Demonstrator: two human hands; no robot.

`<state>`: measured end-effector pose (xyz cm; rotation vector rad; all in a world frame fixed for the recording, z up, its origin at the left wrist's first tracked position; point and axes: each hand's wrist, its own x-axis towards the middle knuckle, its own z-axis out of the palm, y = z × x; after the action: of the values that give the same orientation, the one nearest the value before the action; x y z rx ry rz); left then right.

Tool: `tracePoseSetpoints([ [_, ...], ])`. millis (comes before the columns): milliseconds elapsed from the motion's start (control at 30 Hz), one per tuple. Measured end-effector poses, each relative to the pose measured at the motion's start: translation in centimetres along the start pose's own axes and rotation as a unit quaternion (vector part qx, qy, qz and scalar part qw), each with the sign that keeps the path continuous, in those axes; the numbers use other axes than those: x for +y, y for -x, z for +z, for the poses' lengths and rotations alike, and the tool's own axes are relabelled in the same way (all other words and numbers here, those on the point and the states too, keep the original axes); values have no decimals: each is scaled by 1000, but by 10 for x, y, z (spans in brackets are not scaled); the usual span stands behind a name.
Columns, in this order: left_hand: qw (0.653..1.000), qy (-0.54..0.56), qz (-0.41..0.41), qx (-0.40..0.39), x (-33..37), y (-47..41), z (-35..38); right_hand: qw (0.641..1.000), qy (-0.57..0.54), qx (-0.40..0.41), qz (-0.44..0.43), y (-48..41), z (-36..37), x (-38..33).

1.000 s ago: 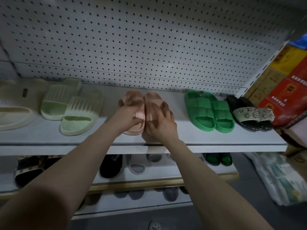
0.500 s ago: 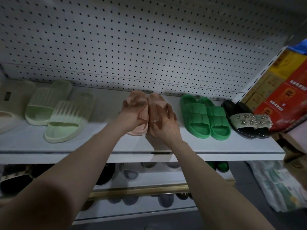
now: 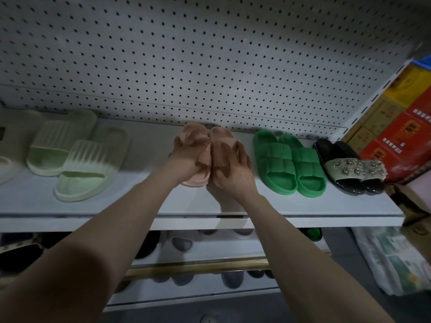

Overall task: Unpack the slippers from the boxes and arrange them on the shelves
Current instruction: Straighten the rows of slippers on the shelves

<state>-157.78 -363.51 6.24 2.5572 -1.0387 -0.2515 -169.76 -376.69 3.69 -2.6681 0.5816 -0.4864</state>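
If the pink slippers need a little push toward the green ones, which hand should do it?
The left hand, probably. It grips the outer side of the left pink slipper, away from the green slippers, so it can push that way. The right hand sits between the pairs.

White shelf [image 3: 140, 206] carries pale-green [image 3: 77, 155], pink [image 3: 205, 145], green [image 3: 289, 164] and black slippers [image 3: 349, 166] (paired)

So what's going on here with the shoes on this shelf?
A person is setting a pair of pink slippers on the top shelf, left hand on one, right hand on the other, pressed side by side. Pale green slippers sit to their left, bright green slippers and black beaded sandals to their right.
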Motion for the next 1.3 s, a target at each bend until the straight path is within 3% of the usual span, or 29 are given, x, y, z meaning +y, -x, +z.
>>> tracePoseSetpoints([
  [467, 1000, 20, 15, 1, 4, 13, -7, 999, -13, -16, 33, 5, -16, -11],
  [600, 994, 102, 20, 30, 0, 18, -5, 999, 3, -27, 45, 8, -18, -15],
  [700, 967, 254, -11, 35, -5, 17, -1, 998, 3, -26, 56, 9, -19, -17],
  [833, 932, 358, -26, 59, -1, 27, -4, 998, 12, -18, 58, 11, -19, -19],
  [1100, 973, 115, 146, 139, -7, 31, 10, 997, 26, -44, 58, 15, -23, -16],
  [1200, 980, 114, 114, 116, -4, 32, 9, 998, 28, -29, 57, 17, -29, -20],
  [1300, 983, 45, 122, 130, -5, 46, -4, 999, 16, 25, 41, 13, -33, -28],
])
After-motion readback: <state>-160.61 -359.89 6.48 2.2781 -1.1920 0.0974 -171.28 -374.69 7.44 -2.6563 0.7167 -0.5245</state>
